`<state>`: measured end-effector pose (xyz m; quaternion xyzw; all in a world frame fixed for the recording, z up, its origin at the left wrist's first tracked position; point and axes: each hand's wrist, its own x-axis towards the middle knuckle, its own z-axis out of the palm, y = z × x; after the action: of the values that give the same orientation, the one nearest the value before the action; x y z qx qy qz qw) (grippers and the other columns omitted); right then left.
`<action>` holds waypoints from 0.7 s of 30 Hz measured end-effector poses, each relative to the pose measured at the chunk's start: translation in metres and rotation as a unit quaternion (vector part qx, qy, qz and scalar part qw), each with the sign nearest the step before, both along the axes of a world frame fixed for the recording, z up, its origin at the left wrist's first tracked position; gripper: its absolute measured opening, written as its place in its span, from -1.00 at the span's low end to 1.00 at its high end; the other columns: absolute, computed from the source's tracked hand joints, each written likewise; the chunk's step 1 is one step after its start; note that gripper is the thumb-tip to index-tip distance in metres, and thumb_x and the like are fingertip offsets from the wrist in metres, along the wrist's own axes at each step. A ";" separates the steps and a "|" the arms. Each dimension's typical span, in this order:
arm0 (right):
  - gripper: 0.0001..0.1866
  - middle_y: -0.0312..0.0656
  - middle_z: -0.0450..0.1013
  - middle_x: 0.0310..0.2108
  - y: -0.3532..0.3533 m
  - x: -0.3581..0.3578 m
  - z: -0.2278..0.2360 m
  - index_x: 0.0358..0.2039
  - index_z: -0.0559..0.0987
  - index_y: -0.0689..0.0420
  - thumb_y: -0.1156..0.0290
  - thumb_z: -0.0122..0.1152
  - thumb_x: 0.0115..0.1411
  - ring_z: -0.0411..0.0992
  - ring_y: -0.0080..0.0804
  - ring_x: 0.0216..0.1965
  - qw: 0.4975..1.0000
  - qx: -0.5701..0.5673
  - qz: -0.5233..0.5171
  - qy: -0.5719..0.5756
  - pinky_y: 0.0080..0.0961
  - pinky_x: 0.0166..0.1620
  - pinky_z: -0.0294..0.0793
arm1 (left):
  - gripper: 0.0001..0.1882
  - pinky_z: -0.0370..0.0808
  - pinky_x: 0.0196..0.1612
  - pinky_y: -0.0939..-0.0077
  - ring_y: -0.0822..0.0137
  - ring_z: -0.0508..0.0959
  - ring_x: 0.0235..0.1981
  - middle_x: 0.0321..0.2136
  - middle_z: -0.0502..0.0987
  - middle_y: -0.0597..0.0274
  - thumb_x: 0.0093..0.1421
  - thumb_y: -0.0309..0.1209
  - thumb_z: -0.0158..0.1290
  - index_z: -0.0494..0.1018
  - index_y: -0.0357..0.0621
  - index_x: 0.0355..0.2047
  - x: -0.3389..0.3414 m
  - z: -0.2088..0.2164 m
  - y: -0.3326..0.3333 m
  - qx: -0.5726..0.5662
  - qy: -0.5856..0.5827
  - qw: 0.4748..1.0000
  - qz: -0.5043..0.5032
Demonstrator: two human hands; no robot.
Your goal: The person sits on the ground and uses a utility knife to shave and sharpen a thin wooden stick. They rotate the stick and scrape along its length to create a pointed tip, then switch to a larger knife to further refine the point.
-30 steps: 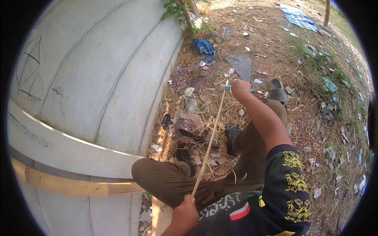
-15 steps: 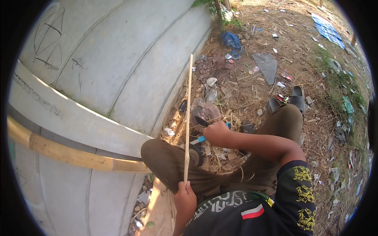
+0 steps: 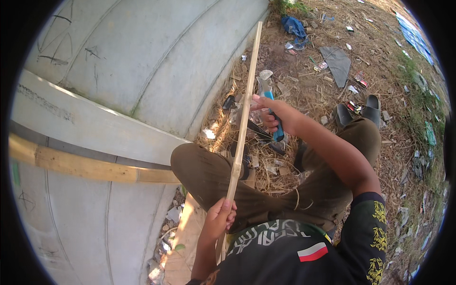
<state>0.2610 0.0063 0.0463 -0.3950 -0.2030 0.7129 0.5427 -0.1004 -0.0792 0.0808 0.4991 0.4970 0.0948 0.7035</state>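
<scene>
My left hand point(image 3: 221, 216) is closed around the lower part of a long, pale bamboo strip point(image 3: 241, 137), which slants up and away past my knee. A joint shows in the strip just above that hand. My right hand point(image 3: 280, 115) holds a blue-and-black-handled cutter knife point(image 3: 278, 129), its front end pointing away from me. The thumb and index finger of this hand reach to the strip's right edge and seem to touch it. The blade is hard to make out against the litter. Below the hand, a dark, blade-like piece point(image 3: 259, 130) lies on the ground.
A grey panel wall point(image 3: 156, 61) rises on the left, with a thick bamboo pole point(image 3: 90, 168) along it. Dark sandals point(image 3: 372, 111) lie beyond my right knee. Dry straw and litter cover the ground, with a blue plastic bag point(image 3: 293, 26) and a grey flat scrap point(image 3: 336, 64).
The strip has risen and tilted away to the right. My right hand has moved up and right, turned the knife to point away, and brought its fingers to the strip.
</scene>
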 end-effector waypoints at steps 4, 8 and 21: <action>-0.75 -0.51 0.14 -0.70 -0.004 -0.005 0.006 -0.37 0.44 -0.02 0.18 0.29 0.33 0.10 -0.72 -0.71 0.997 0.054 -0.049 -0.021 -0.64 -0.64 0.05 | -0.64 0.42 -0.38 0.64 0.57 0.39 -0.47 -0.48 0.36 0.36 0.51 -0.11 -0.17 0.37 -0.18 -0.07 0.025 -0.007 0.005 -0.012 -0.060 0.993 -0.103; -0.74 -0.50 0.15 -0.70 -0.012 0.007 0.020 -0.41 0.41 -0.04 0.21 0.29 0.33 0.11 -0.71 -0.71 0.996 0.082 -0.029 0.018 -0.63 -0.65 0.06 | -0.65 0.48 -0.29 0.57 0.49 0.45 -0.40 -0.43 0.41 0.28 0.44 -0.20 0.00 0.37 -0.24 0.01 0.065 -0.008 0.035 -0.011 -0.183 0.977 -0.106; -0.72 -0.13 0.49 -0.56 0.001 0.048 -0.021 -0.44 0.50 0.21 0.21 0.23 0.11 0.52 -0.23 -0.50 0.755 0.127 -0.071 -0.639 -0.25 -0.37 0.51 | -0.73 -0.02 -0.72 0.73 0.72 0.10 -0.72 -0.64 0.20 0.57 0.31 -0.27 0.19 0.29 0.01 -0.36 0.159 -0.036 0.093 -0.034 -0.042 0.994 -0.099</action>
<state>0.3090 0.0072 0.0252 -0.6995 -0.5626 0.2215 0.3810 0.0590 0.0134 0.0449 0.5176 0.4181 0.0285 0.7460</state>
